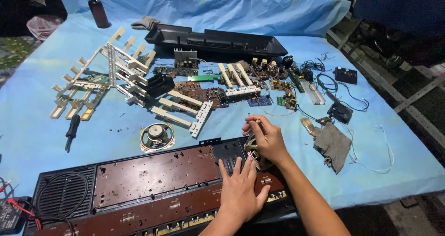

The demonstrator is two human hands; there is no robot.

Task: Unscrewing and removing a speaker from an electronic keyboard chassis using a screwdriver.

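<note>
Along the near edge of the blue-covered worktop [28,138] lies an opened electronic keyboard chassis [139,189], its long axis running left to right and tilted slightly up toward the right; its grilled speaker end [62,194] points left. From the head view, the left hand [238,192] lies flat on the brown circuit board [148,173], fingers spread and extended, gripping nothing. The right hand [269,141] is curled at the chassis's right end, fingertips pinched on what looks like a thin tool shaft over a round speaker [252,149]; the tool itself is too small to name for sure.

Just beyond the chassis a loose round speaker [156,136] lies cone-up, and a black-handled screwdriver [72,130] lies well to its left, pointing toward the near edge. Farther back sit racks of cream piano keys [109,73], scattered circuit boards [204,94] and the black top housing [215,42], lying long across the worktop. A grey rag [331,145] and a small brush [307,124] lie to the right, near loose wires [338,90]. A dark bottle [98,11] stands at the far left corner
</note>
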